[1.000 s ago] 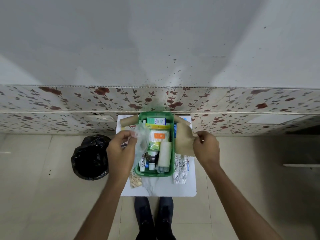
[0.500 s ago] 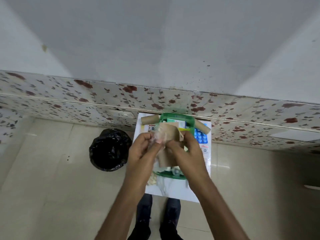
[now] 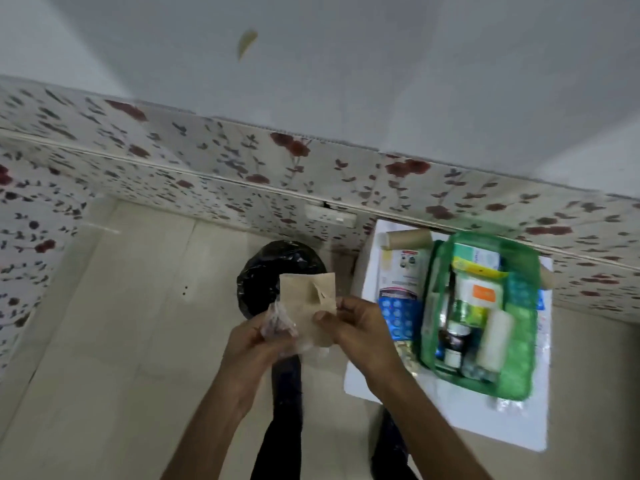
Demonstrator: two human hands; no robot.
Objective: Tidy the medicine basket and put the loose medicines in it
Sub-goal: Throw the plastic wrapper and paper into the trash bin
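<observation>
The green medicine basket (image 3: 519, 368) stands on a small white table (image 3: 485, 420) at the right, filled with boxes, bottles and a white roll (image 3: 493, 341). Loose medicine boxes and blister strips (image 3: 398, 299) lie on the table left of the basket. My left hand (image 3: 256, 344) pinches a crumpled clear plastic bag (image 3: 277, 323). My right hand (image 3: 356, 327) holds a brown paper bag (image 3: 308, 303). Both hands are left of the table, in front of the black-lined bin (image 3: 266, 275).
A brown cardboard tube (image 3: 408, 239) lies at the table's back edge. A flower-patterned wall panel (image 3: 242, 174) runs behind the table and bin. Beige floor tiles (image 3: 121, 341) spread to the left. My dark trouser legs (image 3: 287, 410) show below my hands.
My view has swung left, so the basket now sits at the right. Both hands have carried the paper bag and plastic bag away from the basket toward the bin.
</observation>
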